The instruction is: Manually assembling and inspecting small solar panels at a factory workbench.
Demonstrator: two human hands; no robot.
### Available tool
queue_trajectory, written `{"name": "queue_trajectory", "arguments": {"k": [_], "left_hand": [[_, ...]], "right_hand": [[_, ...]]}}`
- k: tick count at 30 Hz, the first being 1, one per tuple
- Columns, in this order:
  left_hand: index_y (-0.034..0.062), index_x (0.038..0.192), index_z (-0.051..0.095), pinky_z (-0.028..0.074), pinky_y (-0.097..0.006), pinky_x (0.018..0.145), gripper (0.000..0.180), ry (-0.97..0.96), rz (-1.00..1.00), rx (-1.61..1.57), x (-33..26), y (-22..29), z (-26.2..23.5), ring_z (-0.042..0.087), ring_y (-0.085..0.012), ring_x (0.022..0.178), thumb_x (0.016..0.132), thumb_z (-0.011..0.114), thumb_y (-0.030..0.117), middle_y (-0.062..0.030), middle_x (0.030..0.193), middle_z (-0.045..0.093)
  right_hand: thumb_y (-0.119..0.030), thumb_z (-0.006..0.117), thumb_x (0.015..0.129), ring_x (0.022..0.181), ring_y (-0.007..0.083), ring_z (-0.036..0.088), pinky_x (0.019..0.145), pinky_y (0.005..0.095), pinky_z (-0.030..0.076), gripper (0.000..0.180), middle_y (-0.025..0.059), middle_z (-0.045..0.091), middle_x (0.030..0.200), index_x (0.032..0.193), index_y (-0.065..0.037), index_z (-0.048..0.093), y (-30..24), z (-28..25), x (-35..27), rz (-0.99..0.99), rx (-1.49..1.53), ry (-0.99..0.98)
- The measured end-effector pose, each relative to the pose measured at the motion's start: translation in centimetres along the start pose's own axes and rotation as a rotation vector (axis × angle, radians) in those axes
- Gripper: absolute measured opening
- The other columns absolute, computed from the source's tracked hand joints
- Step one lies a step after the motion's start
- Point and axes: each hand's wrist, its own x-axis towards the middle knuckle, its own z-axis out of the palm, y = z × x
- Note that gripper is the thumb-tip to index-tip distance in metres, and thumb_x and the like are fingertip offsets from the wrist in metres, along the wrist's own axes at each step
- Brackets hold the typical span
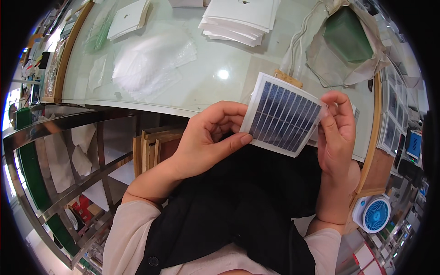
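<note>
A small square solar panel with dark blue cells and a white border is held up over my lap, in front of the glass-topped table's edge. My left hand pinches its left edge, thumb on the lower left corner. My right hand grips the right edge, where a thin clear film shows at the fingertips. The panel tilts slightly, face up toward me.
On the table lie a stack of white sheets, a pile of clear plastic bags, another white stack and a green block in an open wrapper. More panels line the right side. A small blue fan sits lower right.
</note>
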Motion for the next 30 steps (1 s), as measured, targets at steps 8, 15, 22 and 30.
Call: {"name": "queue_trajectory", "arguments": {"k": [8,15,22,30], "left_hand": [[-0.0018,0.119,0.049,0.047,-0.026,0.086,0.035,0.010,0.066,-0.001,-0.1,0.0,0.0,0.058,-0.0111,0.096,0.086,0.059,-0.007,-0.0070,0.110,0.059],[0.0011,0.126,0.044,0.045,-0.024,0.083,0.039,-0.015,0.119,-0.039,-0.2,0.5,0.6,0.057,-0.0097,0.094,0.089,0.055,-0.006,-0.0064,0.104,0.059],[0.0019,0.119,0.045,0.043,-0.021,0.079,0.028,-0.014,0.073,0.165,-0.2,0.4,-0.1,0.055,-0.0076,0.092,0.092,0.053,-0.002,-0.0032,0.098,0.057],[-0.0003,0.114,0.051,0.042,-0.021,0.078,0.022,0.005,0.194,-0.051,0.0,0.2,1.2,0.051,-0.0059,0.088,0.093,0.055,0.005,-0.0037,0.100,0.056]], "right_hand": [[-0.011,0.054,0.093,0.076,0.0070,0.046,0.071,0.0209,0.037,0.015,0.0014,0.057,0.086,0.098,0.002,0.059,-0.5,-0.6,0.0,-0.036,-0.050,-0.274],[-0.013,0.052,0.095,0.088,0.0104,0.057,0.083,0.0241,0.043,0.021,0.0056,0.063,0.098,0.107,0.003,0.059,0.9,-2.0,-0.7,0.077,0.019,-0.178],[-0.014,0.051,0.096,0.077,0.0064,0.053,0.074,0.0218,0.043,0.018,0.0009,0.063,0.090,0.103,0.000,0.059,0.2,-1.1,-1.1,0.059,0.152,-0.187],[-0.015,0.050,0.096,0.083,0.0088,0.056,0.078,0.0239,0.044,0.021,0.0031,0.063,0.096,0.107,0.001,0.058,0.4,-1.2,-1.3,0.023,0.118,-0.148]]}}
